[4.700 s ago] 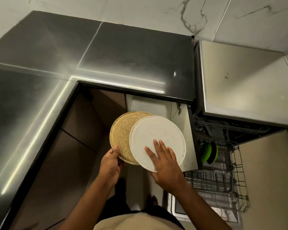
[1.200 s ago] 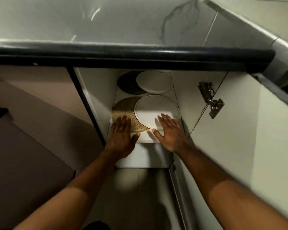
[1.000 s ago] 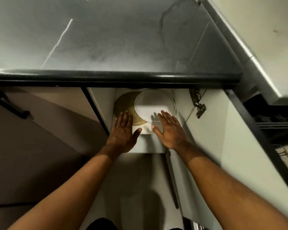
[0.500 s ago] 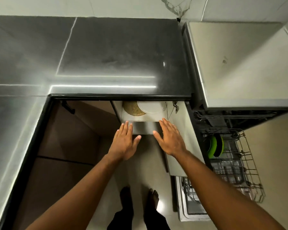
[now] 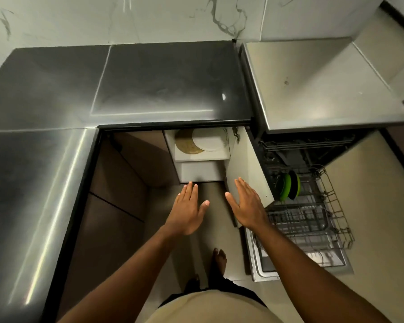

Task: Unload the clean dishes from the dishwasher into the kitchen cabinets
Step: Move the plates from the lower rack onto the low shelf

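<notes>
Home kitchen: countertop (image 5: 163, 75), cabinet (image 5: 202, 157), dishwasher (image 5: 312, 220).

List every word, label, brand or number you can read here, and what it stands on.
None can be read.
The dishwasher, countertop, cabinet door, white plate and speckled plate carry no visible lettering.
The small dark speck on the dishwasher's top looks like a mark, not text.

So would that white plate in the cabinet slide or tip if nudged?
The white plate looks rigid and smooth, so it would probably slide rather than bend. It lies partly over the speckled tan plate, so it likely sits slightly tilted and might rock. Being flat and shallow, it seems unlikely to roll.
</notes>
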A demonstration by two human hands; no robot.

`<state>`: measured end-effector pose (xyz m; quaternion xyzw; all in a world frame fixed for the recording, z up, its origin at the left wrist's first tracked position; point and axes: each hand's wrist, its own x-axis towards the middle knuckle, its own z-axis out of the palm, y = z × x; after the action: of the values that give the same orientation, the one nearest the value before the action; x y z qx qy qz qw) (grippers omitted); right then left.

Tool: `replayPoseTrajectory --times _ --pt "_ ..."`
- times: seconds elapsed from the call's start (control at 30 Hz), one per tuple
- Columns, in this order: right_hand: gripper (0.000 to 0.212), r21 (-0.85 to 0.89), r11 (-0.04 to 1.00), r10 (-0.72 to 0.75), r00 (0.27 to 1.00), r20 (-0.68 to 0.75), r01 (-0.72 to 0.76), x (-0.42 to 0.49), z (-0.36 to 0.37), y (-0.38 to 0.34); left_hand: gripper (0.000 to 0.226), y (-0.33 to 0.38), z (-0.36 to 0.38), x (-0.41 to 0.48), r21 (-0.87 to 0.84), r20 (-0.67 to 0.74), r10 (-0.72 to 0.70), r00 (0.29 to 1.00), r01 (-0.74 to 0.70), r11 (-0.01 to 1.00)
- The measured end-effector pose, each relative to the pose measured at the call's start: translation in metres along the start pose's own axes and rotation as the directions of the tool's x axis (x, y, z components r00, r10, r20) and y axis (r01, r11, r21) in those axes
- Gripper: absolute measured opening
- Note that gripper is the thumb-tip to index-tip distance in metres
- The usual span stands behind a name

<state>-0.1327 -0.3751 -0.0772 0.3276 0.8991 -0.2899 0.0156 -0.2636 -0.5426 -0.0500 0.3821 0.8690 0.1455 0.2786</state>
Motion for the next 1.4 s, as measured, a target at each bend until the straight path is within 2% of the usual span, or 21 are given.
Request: replayPoseTrajectory --times 0.17,0.23,0.3,0.4,0.53,0.67,0.97,1.1,1.4 --pt "0.085 0.02 0.998 0.058 0.997 -0.049 -0.057 -0.057 0.008 -0.001 0.068 0.005 0.017 -0.033 -0.004 -0.033 0.127 0.991 -0.128 0.992" --pt "0.08 0.016 0.997 0.082 0.995 -0.055 -0.081 -0.072 0.011 0.002 0.068 0.007 0.025 -0.041 -0.024 -0.035 0.144 0.989 -0.145 0.989" --pt "0.076 0.027 0.991 0.132 0.989 -0.067 -0.131 -0.097 0.012 0.007 0.068 0.011 0.041 -0.054 -0.021 0.005 0.179 0.984 -0.179 0.984" --pt "0.085 0.074 0.983 0.176 0.978 -0.11 -0.168 -0.122 0.009 0.013 0.068 0.019 0.063 -0.065 0.002 0.046 0.206 0.978 -0.206 0.979" --pt "0.069 0.105 0.959 0.276 0.949 -0.153 -0.262 -0.165 0.002 0.041 0.068 0.049 0.092 -0.086 0.01 0.126 0.271 0.954 -0.275 0.961" --pt "0.069 0.141 0.941 0.33 0.929 -0.168 -0.309 -0.185 -0.006 0.068 0.069 0.076 0.112 -0.091 0.03 0.166 0.308 0.937 -0.317 0.948" --pt "0.071 0.207 0.926 0.349 0.926 -0.141 -0.317 -0.227 -0.038 0.163 0.077 0.173 0.166 -0.087 0.049 0.153 0.343 0.927 -0.354 0.934" --pt "0.069 0.194 0.925 0.352 0.929 -0.116 -0.326 -0.24 -0.055 0.205 0.07 0.211 0.188 -0.084 0.022 0.14 0.329 0.934 -0.335 0.942" --pt "0.069 0.251 0.9 0.388 0.918 -0.087 -0.357 -0.22 -0.078 0.249 0.069 0.245 0.203 -0.056 -0.02 0.195 0.26 0.946 -0.261 0.965"
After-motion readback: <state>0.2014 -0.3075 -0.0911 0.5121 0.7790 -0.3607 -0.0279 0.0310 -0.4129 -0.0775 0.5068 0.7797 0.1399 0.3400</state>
